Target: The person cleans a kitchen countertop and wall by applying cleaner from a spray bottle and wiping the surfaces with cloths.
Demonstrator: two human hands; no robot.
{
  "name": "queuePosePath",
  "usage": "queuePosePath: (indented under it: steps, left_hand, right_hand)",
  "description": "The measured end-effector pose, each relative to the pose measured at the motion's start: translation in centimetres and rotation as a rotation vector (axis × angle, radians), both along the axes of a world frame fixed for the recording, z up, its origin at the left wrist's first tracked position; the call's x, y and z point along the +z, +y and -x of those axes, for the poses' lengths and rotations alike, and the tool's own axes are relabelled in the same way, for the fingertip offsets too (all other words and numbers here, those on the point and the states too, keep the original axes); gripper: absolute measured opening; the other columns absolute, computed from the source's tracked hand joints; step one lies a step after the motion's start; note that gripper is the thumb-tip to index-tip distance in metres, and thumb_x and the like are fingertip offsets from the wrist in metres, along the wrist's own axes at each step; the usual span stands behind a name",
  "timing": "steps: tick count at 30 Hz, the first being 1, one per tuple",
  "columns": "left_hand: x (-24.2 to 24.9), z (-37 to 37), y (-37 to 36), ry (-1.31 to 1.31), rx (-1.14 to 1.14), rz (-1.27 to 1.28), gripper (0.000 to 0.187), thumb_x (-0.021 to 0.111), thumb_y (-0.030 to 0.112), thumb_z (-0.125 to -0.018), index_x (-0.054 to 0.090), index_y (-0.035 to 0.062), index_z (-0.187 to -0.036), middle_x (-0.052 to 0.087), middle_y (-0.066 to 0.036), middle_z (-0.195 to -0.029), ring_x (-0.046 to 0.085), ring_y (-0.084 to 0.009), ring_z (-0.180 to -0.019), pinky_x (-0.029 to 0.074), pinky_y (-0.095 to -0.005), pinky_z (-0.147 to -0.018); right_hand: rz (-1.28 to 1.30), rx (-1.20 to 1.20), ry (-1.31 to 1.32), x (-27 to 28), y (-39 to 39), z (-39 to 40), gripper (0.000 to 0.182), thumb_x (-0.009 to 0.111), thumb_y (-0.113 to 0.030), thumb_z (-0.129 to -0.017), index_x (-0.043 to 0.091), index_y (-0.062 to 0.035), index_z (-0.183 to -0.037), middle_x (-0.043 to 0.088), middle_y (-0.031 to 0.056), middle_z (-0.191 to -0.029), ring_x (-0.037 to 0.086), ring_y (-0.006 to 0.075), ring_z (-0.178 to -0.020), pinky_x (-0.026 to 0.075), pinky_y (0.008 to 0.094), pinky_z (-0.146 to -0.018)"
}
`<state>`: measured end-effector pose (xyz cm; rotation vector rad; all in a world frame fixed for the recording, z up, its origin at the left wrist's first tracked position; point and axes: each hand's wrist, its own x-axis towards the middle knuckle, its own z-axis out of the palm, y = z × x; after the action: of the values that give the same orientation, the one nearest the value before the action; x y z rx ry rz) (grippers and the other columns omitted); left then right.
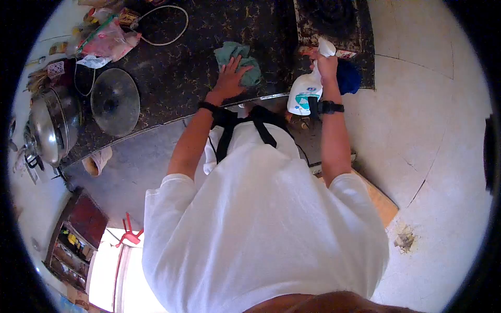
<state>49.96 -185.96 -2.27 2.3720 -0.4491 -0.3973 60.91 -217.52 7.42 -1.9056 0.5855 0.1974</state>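
My left hand (pixel 231 79) lies on a crumpled green cloth (pixel 237 51) on the dark patterned countertop (pixel 177 68). Its fingers are stretched out over the fabric, which shows beyond and beside them. In my right hand (pixel 327 68) is a white spray bottle (pixel 307 86) with a green and blue label, gripped round the neck just below the nozzle. The bottle is tilted, its base toward my body, at the counter's front edge. Behind the right wrist a dark blue cloth (pixel 348 77) shows in part.
On the left stand a round glass lid (pixel 116 101) and a large metal pot (pixel 46 125). Plastic bags (pixel 110 43) and a looped cable (pixel 182 26) lie at the back left. A dark stove (pixel 329 21) sits at the back right. Below are a wooden board (pixel 377 197) and a red stool (pixel 129 236).
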Motion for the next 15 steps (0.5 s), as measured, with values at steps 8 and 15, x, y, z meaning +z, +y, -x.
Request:
queuePosePath:
  steps: [8,15]
  left_hand:
    - [1.4,2.8,5.2,0.007,0.092,-0.05,0.074,0.077,0.025,-0.071,0.045,0.0303,-0.137,0.02,-0.017,-0.156,0.02,-0.0423,-0.142,0.024,-0.0644,-0.107]
    - [0.8,3.5,8.7,-0.011,0.244,-0.089,0.078,0.078,0.026,-0.07,0.041,0.0305,-0.139,0.014,-0.017,-0.157,0.019,-0.0446,-0.142,0.024,-0.0657,-0.107]
  right_hand:
    - [-0.049,-0.054,0.028,0.9,0.8,0.6,0.016,0.065,-0.003,-0.069,0.063,-0.0021,-0.085,0.062,0.0061,-0.07,0.056,0.0159,-0.049,0.045,0.0296,-0.043]
    - [-0.034,-0.032,-0.074,0.5,1.4,2.3,0.014,0.061,-0.006,-0.075,0.066,-0.0002,-0.087,0.064,0.0079,-0.07,0.062,0.0165,-0.057,0.05,0.0315,-0.046]
